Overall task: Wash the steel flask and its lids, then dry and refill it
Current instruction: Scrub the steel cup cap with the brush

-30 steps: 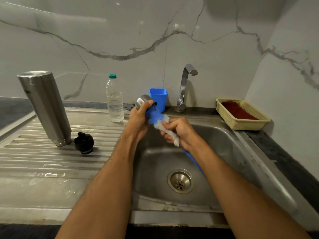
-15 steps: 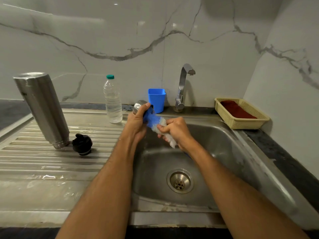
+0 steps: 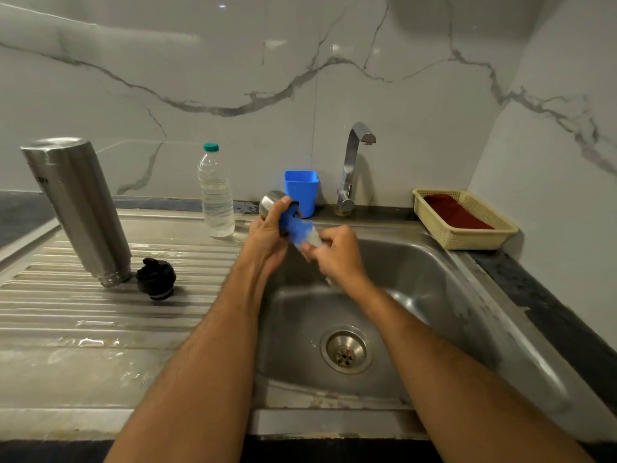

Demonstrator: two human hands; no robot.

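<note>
Two hands work over the sink (image 3: pixel 434 282): left hand (image 3: pixel 267 238) grips the cap (image 3: pixel 272 202), right hand (image 3: pixel 337 253) pinches the brush (image 3: pixel 300 230), which should reach the cap's inner rim.

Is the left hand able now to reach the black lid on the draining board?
Probably not at once: the left hand grips the steel cap being brushed. The path to the black lid beside the flask looks free once the cap is put down.

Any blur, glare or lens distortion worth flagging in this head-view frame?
Head view: right hand and blue brush are motion-blurred; left hand on the steel cap is sharper. Glare patches on the marble wall. Wide-angle bending makes the steel flask lean.
</note>
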